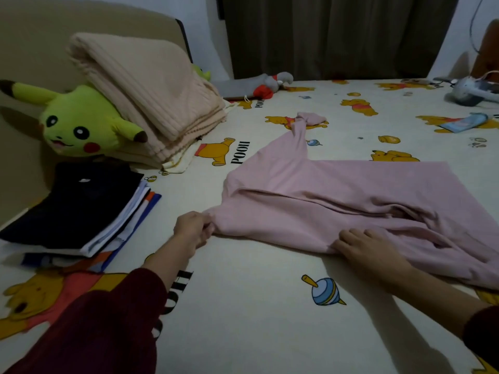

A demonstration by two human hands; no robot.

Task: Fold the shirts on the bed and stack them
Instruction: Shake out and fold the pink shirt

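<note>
1. The pink shirt (337, 195) lay spread on the bed (256, 306), right of the stack of folded shirts (78, 209).
2. The left hand (193, 229) pinched its near corner; the right hand (364, 247) pressed its edge, fingers flat.
3. Folding seemed barely begun; next, probably fold the sleeve inward.

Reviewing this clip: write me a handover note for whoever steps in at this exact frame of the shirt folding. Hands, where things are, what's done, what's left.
Left hand: pinches the left corner of the pink shirt, pulling it taut.
Right hand: fingers straight, pressing flat on the shirt's near edge.
Pink shirt: spread across the bed sheet, wrinkled, one sleeve stretched toward the far side; not yet folded.
Stack of folded shirts: at left, dark one on top, below the yellow plush toy.
Done: several shirts folded and stacked.
Left: smooth and fold the pink shirt, then place it on the stack.
</note>
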